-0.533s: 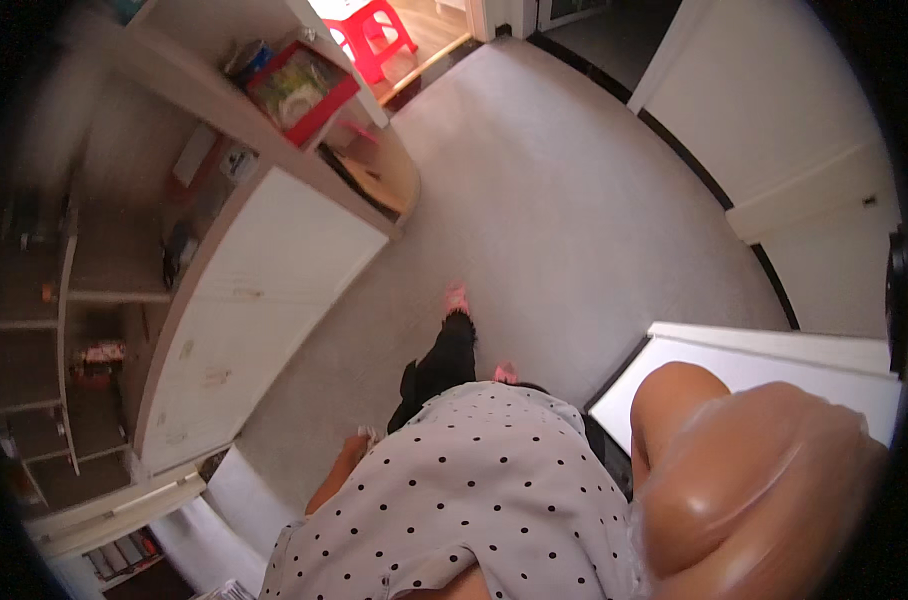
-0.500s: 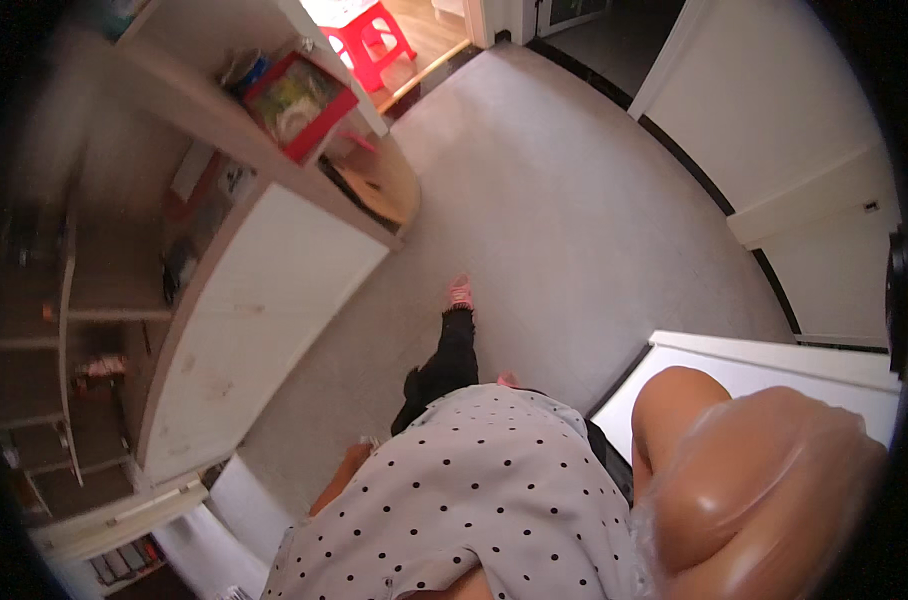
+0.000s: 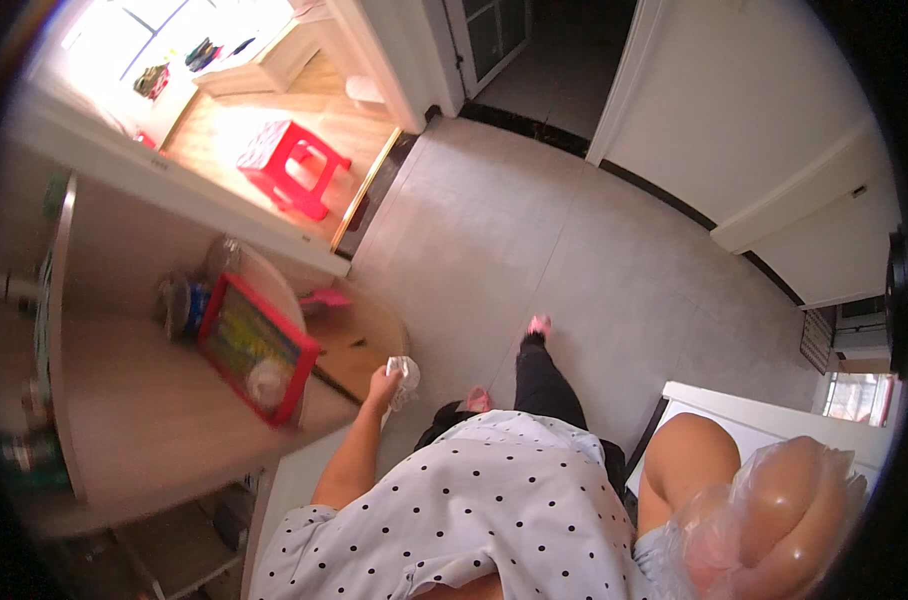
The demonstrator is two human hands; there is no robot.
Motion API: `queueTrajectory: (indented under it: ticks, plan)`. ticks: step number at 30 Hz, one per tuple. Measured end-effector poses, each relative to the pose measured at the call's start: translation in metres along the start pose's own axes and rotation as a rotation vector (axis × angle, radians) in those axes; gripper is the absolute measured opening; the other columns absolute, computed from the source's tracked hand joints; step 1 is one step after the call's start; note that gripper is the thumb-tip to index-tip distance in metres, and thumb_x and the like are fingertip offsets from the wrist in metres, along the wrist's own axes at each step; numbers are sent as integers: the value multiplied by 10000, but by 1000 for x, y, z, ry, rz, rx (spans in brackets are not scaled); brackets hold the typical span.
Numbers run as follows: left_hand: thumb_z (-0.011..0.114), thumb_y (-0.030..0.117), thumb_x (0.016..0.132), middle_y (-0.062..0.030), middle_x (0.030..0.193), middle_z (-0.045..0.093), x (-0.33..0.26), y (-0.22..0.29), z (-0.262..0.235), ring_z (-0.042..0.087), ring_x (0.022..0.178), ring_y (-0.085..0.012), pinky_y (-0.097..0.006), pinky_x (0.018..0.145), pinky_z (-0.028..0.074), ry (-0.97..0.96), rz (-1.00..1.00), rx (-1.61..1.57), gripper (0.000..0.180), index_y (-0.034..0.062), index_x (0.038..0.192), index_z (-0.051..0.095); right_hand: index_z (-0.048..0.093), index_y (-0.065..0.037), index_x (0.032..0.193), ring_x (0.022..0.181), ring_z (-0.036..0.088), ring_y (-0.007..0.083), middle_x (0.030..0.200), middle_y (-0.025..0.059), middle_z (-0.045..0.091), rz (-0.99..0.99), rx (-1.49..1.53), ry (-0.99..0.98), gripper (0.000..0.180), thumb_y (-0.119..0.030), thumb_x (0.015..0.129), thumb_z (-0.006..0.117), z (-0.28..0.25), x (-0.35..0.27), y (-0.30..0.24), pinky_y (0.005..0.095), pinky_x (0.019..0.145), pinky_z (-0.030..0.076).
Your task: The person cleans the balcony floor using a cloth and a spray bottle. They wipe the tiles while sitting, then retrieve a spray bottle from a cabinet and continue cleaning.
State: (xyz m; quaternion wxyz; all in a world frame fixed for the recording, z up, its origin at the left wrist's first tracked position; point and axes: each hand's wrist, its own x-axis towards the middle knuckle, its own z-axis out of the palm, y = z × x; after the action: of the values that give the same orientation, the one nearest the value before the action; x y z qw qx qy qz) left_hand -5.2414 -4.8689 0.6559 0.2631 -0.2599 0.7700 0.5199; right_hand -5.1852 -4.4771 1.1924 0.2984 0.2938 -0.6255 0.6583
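Left hand (image 3: 382,383) is fisted on a crumpled white cloth (image 3: 404,374), which sticks out right of the knuckles, just at the rounded edge of the wooden shelf (image 3: 354,345). I see the red-framed box (image 3: 257,347) close by to its left. Right hand (image 3: 774,520) is raised near the camera in a clear plastic glove, well apart; open or closed, I cannot tell. Versus 0.5 s ago: left hand was out of view, and the view has swung toward the red stool (image 3: 289,165).
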Motion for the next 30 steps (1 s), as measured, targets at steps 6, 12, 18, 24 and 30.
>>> queueTrajectory:
  ticks: [6, 12, 18, 24, 30]
  plan:
    - [546, 171, 817, -43, 842, 605, 88, 158, 81, 566, 789, -163, -314, 715, 460, 4, 63, -22, 228, 11, 965, 614, 327, -73, 538, 426, 298, 96, 481, 8, 350, -30, -124, 156, 320, -39, 714, 592, -106, 65, 136, 267, 403, 228]
    - [598, 337, 831, -36, 817, 610, 119, 144, 35, 551, 670, -136, -310, 574, 443, 149, -486, -321, 300, 64, 956, 599, 379, -62, 534, 446, 356, 94, 493, 24, 411, 365, -107, 292, 269, 27, 743, 523, -193, 144, 307, 269, 414, 295]
    - [589, 335, 840, -31, 809, 609, 145, 193, 59, 554, 666, -128, -300, 558, 438, 62, -706, -260, 280, 70, 931, 598, 329, -79, 536, 447, 302, 54, 493, -25, 362, 643, 32, 254, 347, 41, 795, 527, -248, 222, 441, 243, 399, 239]
    - [601, 310, 834, -21, 792, 598, 302, 325, 60, 553, 671, -124, -295, 551, 434, -13, -580, -150, 257, 72, 932, 591, 359, -84, 540, 454, 313, 44, 531, -41, 398, 648, -150, 280, 367, -32, 838, 566, -284, 319, 570, 232, 402, 255]
    - [613, 284, 828, -12, 774, 586, 521, 590, 125, 551, 677, -121, -289, 545, 431, -249, -199, 7, 237, 74, 934, 584, 483, -79, 571, 479, 380, 37, 544, -48, 428, 848, -379, 665, 305, -106, 849, 607, -352, 390, 637, 211, 429, 298]
